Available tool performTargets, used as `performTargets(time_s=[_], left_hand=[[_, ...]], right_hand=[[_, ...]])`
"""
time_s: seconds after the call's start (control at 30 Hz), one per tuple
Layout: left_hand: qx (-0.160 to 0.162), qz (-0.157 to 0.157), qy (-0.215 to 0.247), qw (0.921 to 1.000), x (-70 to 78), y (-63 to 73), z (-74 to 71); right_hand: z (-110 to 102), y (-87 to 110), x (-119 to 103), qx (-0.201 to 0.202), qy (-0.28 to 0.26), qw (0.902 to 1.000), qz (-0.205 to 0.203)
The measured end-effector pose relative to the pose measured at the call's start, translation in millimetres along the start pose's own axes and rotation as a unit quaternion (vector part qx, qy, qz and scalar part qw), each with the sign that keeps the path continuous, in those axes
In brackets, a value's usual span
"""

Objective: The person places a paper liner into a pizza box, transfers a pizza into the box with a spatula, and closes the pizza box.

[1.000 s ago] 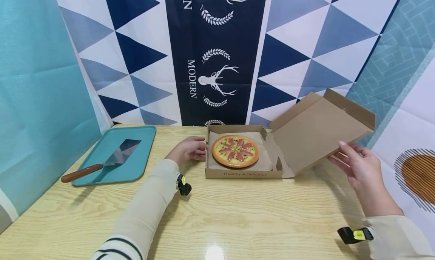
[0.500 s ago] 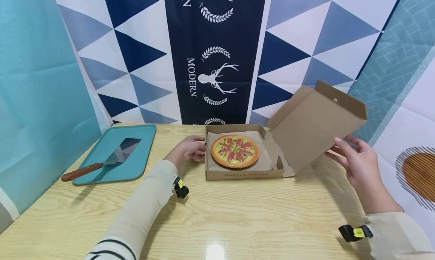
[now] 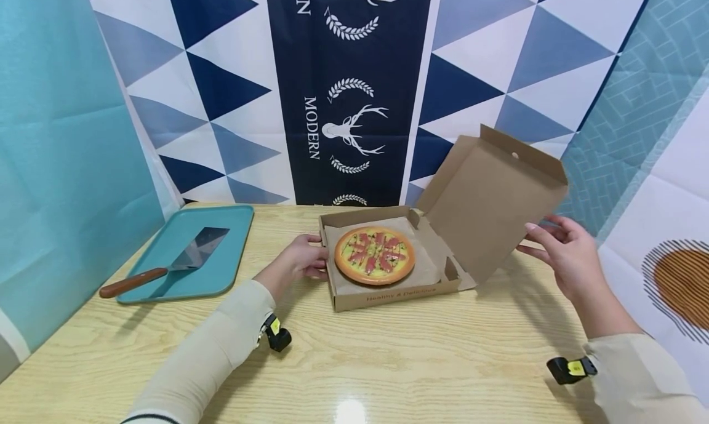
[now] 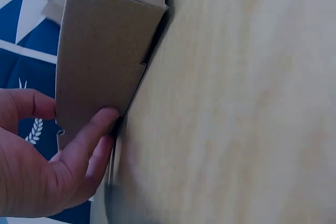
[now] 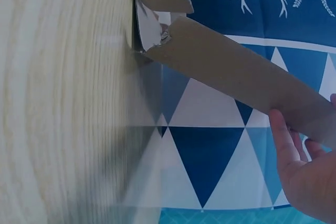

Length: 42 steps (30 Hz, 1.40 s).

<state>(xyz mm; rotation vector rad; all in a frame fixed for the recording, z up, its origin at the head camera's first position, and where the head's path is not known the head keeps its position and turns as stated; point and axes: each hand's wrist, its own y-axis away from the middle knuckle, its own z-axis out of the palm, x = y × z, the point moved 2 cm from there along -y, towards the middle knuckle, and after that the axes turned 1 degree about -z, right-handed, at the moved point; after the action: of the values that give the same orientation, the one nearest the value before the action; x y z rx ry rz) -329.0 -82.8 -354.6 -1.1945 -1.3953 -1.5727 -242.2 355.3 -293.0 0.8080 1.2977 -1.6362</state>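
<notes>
A brown cardboard pizza box stands on the table with its lid raised and leaning to the right. Inside the box, a round pizza with red toppings lies on brown paper. My left hand grips the box's left wall, with fingers spread between its upper and lower edges in the left wrist view. At the lid's near right edge, my right hand holds the cardboard between thumb and fingers. The right wrist view shows that hand on the lid's narrow side flap.
On the left of the table lies a teal tray. A pizza server with a wooden handle rests across it, the handle jutting past the tray's edge. A patterned cloth hangs behind the table.
The box has shifted left and towards me and turned slightly, along with my left hand. Its lid has swung further up and left, with my right hand following. Tray and server stay put.
</notes>
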Motion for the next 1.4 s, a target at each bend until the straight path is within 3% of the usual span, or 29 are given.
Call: performTargets(time_s=[0.37,0.73,0.97,1.13,1.4], left_hand=[[0.025,0.000,0.034,0.9991,-12.9,26.2,5.2],[0.056,0.034,0.036,0.9972,-26.6,45.3,13.9],[0.076,0.045,0.048,0.9949,-32.8,59.5,23.2],[0.100,0.052,0.049,0.9924,-37.4,67.9,31.6],[0.134,0.062,0.048,0.9879,-40.1,81.3,45.1]], right_hand=[[12,-17.6,4,-0.022,0.070,0.9973,0.009],[26,-32.0,11,-0.029,0.127,0.9914,0.017],[31,-41.0,15,-0.030,0.135,0.9902,0.019],[35,-47.1,19,-0.018,0.199,0.9795,0.026],[41,-55.3,21,-0.019,0.255,0.9666,0.021]])
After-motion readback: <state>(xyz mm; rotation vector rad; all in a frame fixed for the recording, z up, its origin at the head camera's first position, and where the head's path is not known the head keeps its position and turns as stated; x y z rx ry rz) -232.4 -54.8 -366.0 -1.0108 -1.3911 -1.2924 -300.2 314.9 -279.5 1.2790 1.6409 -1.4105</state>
